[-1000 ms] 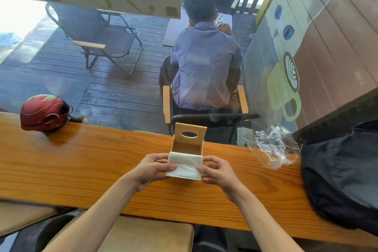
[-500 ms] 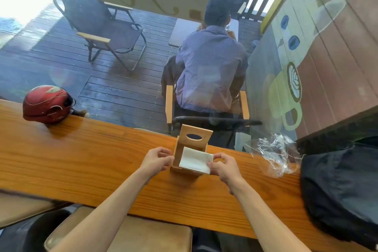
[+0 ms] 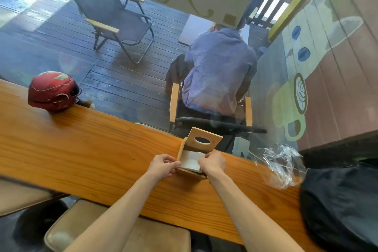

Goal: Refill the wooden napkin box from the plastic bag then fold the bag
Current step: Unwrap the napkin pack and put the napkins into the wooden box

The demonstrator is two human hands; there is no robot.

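The wooden napkin box [image 3: 191, 172] stands on the wooden counter [image 3: 81, 149], its hinged lid [image 3: 204, 139] with an oval slot tipped up behind it. A white stack of napkins [image 3: 191, 159] lies inside the box. My left hand [image 3: 163, 166] touches the box's left wall with its fingers curled. My right hand [image 3: 211, 162] rests over the right side of the napkins, fingers pressing down on them. The clear plastic bag [image 3: 283, 164] lies crumpled on the counter to the right, apart from both hands.
A red helmet [image 3: 52, 91] sits at the counter's far left edge. A black bag [image 3: 343, 206] fills the right end. Behind the glass a person sits on a chair with their back turned. A stool [image 3: 114, 235] stands under the counter.
The napkin stack went from being held in front of the box down into it. Both hands moved in against the box, and the camera tilted.
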